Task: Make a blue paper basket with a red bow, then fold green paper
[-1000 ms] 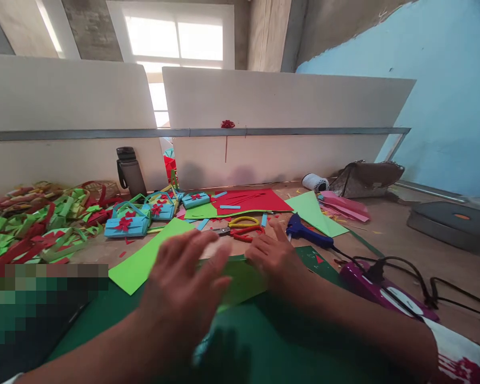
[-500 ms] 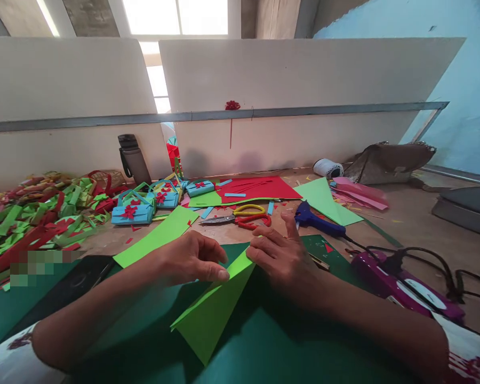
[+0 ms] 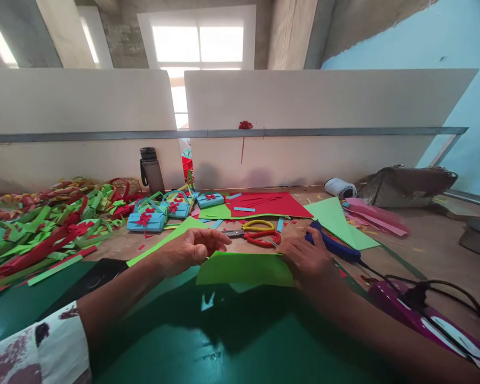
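A folded bright green paper (image 3: 244, 269) is held above the dark green mat (image 3: 176, 341), its long folded edge running across and facing away from me. My right hand (image 3: 308, 261) pinches the paper's right end, with one finger raised near the blue glue gun (image 3: 336, 245). At the left end my left hand (image 3: 192, 248) has its fingers curled around the top corner, thumb and fingertips close to the edge. Beyond the paper lie scissors with yellow and red handles (image 3: 260, 226).
Small blue paper bags with red flowers (image 3: 146, 221) stand behind my left hand. Paper strips (image 3: 64, 229) are heaped at the left, near a dark bottle (image 3: 152, 170). Red paper (image 3: 272, 205) lies behind the scissors. A purple power strip (image 3: 428, 325) and cables are at the right.
The green paper has turned from a slanting position to lie crosswise. My left hand has moved up to its left corner, my right hand to its right end. The view has tilted up.
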Available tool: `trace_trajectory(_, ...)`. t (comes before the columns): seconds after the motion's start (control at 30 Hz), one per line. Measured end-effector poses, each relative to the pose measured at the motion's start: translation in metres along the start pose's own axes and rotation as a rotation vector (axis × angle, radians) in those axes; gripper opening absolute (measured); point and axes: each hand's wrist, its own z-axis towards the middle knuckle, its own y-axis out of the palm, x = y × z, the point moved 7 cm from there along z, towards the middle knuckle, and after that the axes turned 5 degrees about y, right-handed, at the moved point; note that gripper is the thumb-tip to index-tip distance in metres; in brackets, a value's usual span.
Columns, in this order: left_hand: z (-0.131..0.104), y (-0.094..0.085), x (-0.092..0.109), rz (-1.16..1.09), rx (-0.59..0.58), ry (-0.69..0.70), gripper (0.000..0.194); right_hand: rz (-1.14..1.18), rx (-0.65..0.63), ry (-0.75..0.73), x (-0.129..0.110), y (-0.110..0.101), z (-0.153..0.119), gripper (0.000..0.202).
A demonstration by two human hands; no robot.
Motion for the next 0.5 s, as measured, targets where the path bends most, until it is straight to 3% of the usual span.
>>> trace_trajectory(0.23, -0.002, 0.020, 0.009, 0.024, -0.145, -0.031, 0.074, 0.052, 0.059, -0.070, 0.008, 0.004, -0.004, 0.018)
trace_trajectory(0.5, -0.003, 0.015, 0.018, 0.079, -0.129, 0.047, 0.061, -0.006, 0.108, -0.066, 0.010, 0.005, -0.004, 0.021)
